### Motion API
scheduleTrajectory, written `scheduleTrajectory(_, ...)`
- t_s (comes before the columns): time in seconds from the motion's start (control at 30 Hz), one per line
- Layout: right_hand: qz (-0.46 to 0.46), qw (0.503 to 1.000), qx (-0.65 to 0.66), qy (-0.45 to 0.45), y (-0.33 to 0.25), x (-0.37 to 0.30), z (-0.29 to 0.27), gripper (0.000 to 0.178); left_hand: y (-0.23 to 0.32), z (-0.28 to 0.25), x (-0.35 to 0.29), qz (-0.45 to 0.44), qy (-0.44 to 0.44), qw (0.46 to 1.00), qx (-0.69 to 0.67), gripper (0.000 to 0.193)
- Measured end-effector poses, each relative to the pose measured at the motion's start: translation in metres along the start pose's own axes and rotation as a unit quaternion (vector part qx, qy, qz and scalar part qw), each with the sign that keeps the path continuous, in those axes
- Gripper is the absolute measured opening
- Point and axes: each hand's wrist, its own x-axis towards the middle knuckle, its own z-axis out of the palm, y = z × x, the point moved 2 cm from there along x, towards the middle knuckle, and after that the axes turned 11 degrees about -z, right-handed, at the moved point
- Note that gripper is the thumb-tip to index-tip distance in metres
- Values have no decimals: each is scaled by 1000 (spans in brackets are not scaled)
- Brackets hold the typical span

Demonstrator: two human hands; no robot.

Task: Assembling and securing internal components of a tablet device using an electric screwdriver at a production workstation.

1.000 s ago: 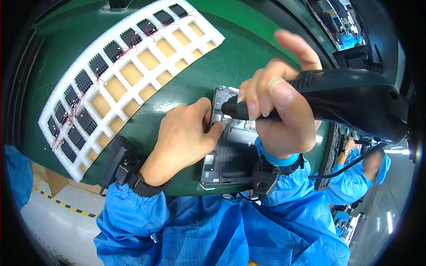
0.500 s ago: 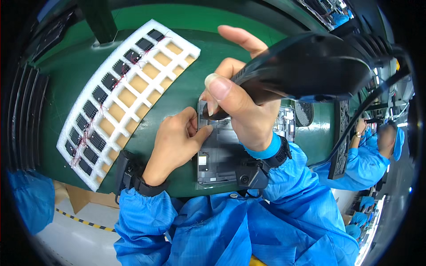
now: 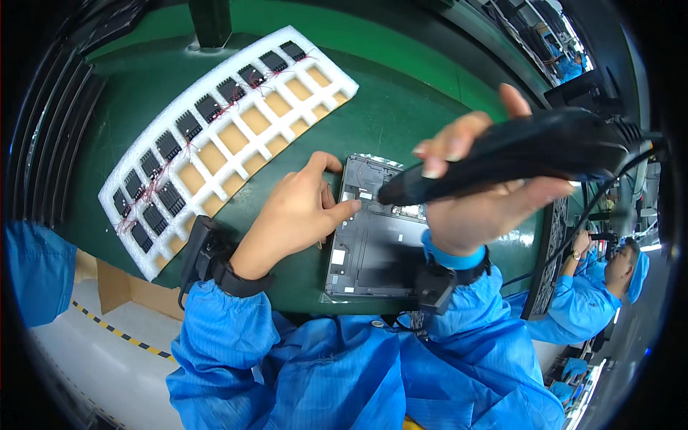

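My right hand (image 3: pixel 469 204) wraps around a black corded electric screwdriver (image 3: pixel 523 154), tilted with its narrow end toward the upper part of an opened flat device (image 3: pixel 376 247). That device is dark grey, thin and rectangular, with its inside parts exposed. I cannot tell whether the screwdriver's end touches it. At the device's left edge, my left hand (image 3: pixel 294 211) has its fingers curled and its thumb laid over the edge. Whatever is inside those curled fingers is hidden. The right hand and screwdriver cover the device's right side.
A white foam tray (image 3: pixel 236 154) to the left holds black finned parts with red wires, beside bare slots. Dark ridged panels (image 3: pixel 54 136) stand at the far left. A cable (image 3: pixel 584 204) runs down at right, near a dark patterned panel (image 3: pixel 548 251) and a co-worker (image 3: pixel 598 287).
The screwdriver's end has moved right, away from the device's upper left corner by my left fingers. My right hand has turned and shifted right. The whole view has shifted somewhat.
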Motion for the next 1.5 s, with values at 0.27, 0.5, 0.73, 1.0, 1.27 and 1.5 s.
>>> scheduleTrajectory(0.27, 83, 994, 73, 9, -69, 1, -52, 78, 14, -8, 12, 78, -69, 994, 27, 59)
scheduleTrajectory(0.5, 63, 990, -14, 126, -112, 4, -145, 76, 14, -8, 16, 8, -99, 995, -7, 59)
scheduleTrajectory(0.73, 15, 978, -133, 158, -119, 17, -210, 87, 15, -3, 17, -23, -100, 994, -32, 61)
scheduleTrajectory(1.0, -31, 961, -139, 237, -108, -2, -227, 82, 30, 8, 19, -65, -55, 996, -19, 68)
scheduleTrajectory(1.27, -103, 934, -236, 248, -98, -6, -225, 34, 20, 3, 12, -12, -19, 999, -33, 73)
scheduleTrajectory(1.5, -78, 912, -306, 262, -100, -9, -231, 37, 19, 9, 13, -42, -31, 998, 24, 77)
